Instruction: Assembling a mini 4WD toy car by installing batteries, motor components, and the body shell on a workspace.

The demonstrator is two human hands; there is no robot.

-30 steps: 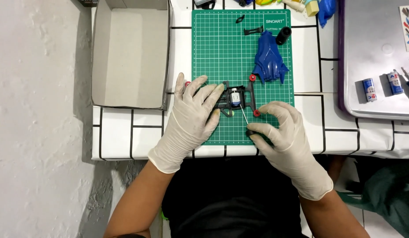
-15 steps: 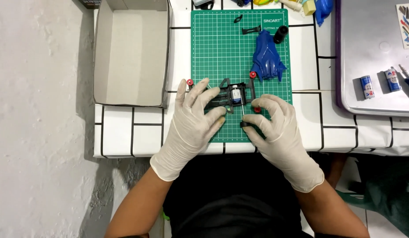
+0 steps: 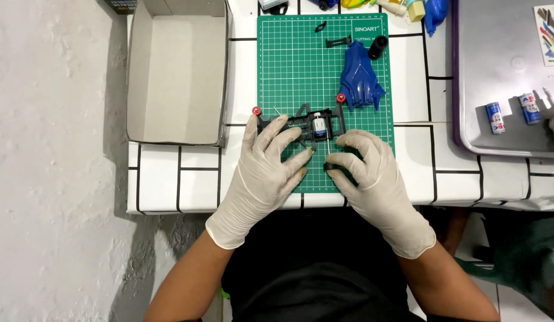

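Overhead, a bench (image 3: pixel 175 179) faced in white tiles with dark grout lines is standing against a rough whitish wall or floor on the left, and a green cutting mat (image 3: pixel 289 65) is lying across its middle. An open cardboard box (image 3: pixel 175 71) is sitting to the left of the mat — nothing is showing inside it. At the right, a grey metal tray (image 3: pixel 497 71) is carrying two small blue-and-white batteries (image 3: pixel 495 117) and a sticker sheet (image 3: pixel 551 27) near its top corner.

On the mat's near half a black toy car chassis (image 3: pixel 316 122) with red rollers is lying flat. The left hand (image 3: pixel 262 173), in a pale glove, is resting on the chassis's left side, its fingers spread wide over the frame. The right hand (image 3: pixel 372 179), gloved likewise, is sitting just beside the chassis's right end, its fingers curled and pinching a small dark part (image 3: pixel 329 166) — what it is, I cannot tell. A blue car body shell (image 3: pixel 360 80) is lying farther back on the mat, with a black wheel (image 3: pixel 378 45) beside it.
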